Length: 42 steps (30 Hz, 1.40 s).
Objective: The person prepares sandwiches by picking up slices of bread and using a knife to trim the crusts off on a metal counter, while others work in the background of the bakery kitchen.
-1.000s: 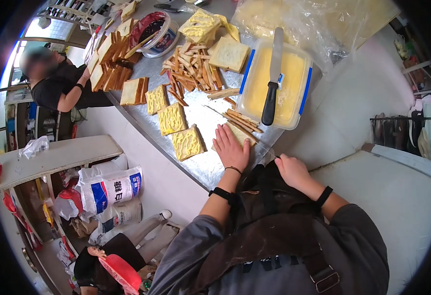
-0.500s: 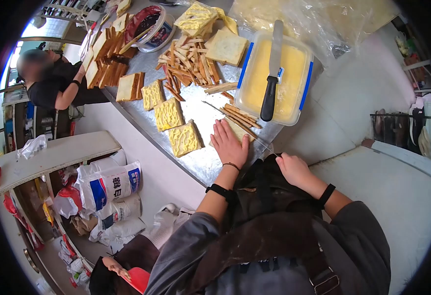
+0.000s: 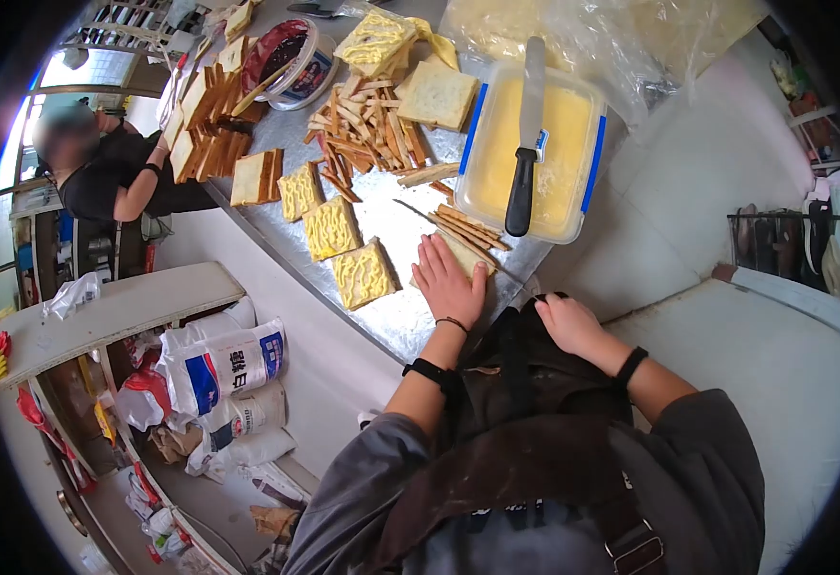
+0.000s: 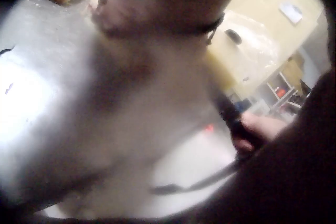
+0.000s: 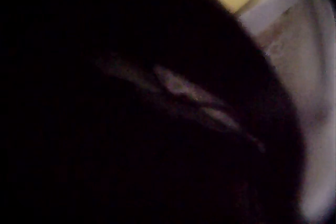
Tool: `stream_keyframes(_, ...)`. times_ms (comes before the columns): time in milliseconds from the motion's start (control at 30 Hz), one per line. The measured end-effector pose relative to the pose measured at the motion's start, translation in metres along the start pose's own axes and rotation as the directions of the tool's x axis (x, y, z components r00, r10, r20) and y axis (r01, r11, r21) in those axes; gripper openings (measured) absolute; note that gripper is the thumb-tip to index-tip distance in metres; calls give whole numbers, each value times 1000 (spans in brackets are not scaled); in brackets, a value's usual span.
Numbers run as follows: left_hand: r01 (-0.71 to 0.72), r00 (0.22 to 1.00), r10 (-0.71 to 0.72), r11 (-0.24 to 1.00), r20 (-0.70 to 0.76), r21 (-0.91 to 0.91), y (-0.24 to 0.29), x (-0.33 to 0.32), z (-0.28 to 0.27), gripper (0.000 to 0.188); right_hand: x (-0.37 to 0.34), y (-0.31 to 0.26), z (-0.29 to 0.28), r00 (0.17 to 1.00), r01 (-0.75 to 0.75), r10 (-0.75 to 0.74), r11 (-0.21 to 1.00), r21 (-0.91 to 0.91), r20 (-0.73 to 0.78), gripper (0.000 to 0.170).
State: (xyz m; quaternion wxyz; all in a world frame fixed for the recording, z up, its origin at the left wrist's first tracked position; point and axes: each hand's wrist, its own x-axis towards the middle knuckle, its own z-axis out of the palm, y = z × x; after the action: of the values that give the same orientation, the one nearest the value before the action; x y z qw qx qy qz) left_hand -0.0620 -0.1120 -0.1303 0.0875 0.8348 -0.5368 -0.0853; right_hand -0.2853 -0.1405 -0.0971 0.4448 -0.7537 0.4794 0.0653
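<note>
My left hand [image 3: 447, 285] lies with fingers extended on a stack of sliced bread [image 3: 466, 255], pressing it to the metal table. Its fingers point away from me. In my right hand [image 3: 573, 328], at the table's near edge, the fingers curl round the handle end of a long knife. The thin knife blade [image 3: 509, 276] runs along the bread's right side, its tip pointing to the far left. Cut crust strips [image 3: 470, 230] lie beside the blade. The left wrist view is blurred, with the right hand [image 4: 262, 131] at its right; the right wrist view is mostly dark.
Three cream-topped bread squares [image 3: 363, 274] lie left of my hand. Beyond are a crust pile [image 3: 367, 125], a jam tub [image 3: 310, 72] and stacked bread [image 3: 257, 178]. A spatula [image 3: 525, 144] rests across a yellow-filled container [image 3: 573, 206]. Another person [image 3: 104, 177] stands at the far left.
The person with a red object at the lower left has gone out of view. The head view has shifted slightly; my hands keep nearly the same pose at the bread and knife.
</note>
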Motion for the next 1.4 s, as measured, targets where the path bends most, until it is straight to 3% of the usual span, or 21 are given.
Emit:
stream_keyframes(167, -6, 1000, 6, 1000, -21, -8, 1, 0, 3, 89, 37, -19, 11, 998, 6, -6, 1000, -10, -65, 45)
stream_keyframes(267, -5, 1000, 5, 1000, -25, 7, 1, 2, 1, 89, 17, -4, 6, 995, 33, -36, 999, -43, -88, 44)
stream_keyframes(367, 4, 1000, -4, 1000, -31, 0, 1, 0, 0, 89, 0, 10, -5, 999, -27, 24, 996, -89, -34, 44)
stream_keyframes(567, -7, 999, 4, 997, -40, -71, -3, -1, -5, 88, 34, -10, -17, 993, 55, -70, 987, -152, -95, 45)
stream_keyframes(667, -58, 998, 58, 983, -7, -172, -17, -2, -16, 91, 37, -19, -26, 988, 117, -121, 992, -49, -97, 45)
stream_keyframes(867, -55, 991, 66, 994, 118, -95, -22, -28, -42, 91, 36, -3, -22, 983, 159, -136, 967, 200, -124, 45)
stream_keyframes(1000, -25, 987, 39, 996, 156, -89, -20, -28, -51, 89, 23, 7, -30, 986, 155, -141, 974, 164, -91, 44)
stream_keyframes(1100, -145, 987, 144, 989, 75, 9, -22, -16, -56, 82, 11, 11, -37, 989, 142, -132, 977, 160, -73, 45)
stream_keyframes(1200, -204, 975, 210, 975, 70, -84, -25, -5, -53, 79, 2, 10, -44, 994, 105, -100, 988, 117, -45, 45)
stream_keyframes(1333, -174, 985, 170, 961, -37, -213, -24, -15, -24, 82, -6, 18, -45, 994, 109, -109, 993, 46, -17, 46)
stream_keyframes(1400, -172, 983, 162, 977, -81, -130, -20, -25, -14, 82, -7, 24, -43, 993, 121, -121, 992, 40, -9, 46)
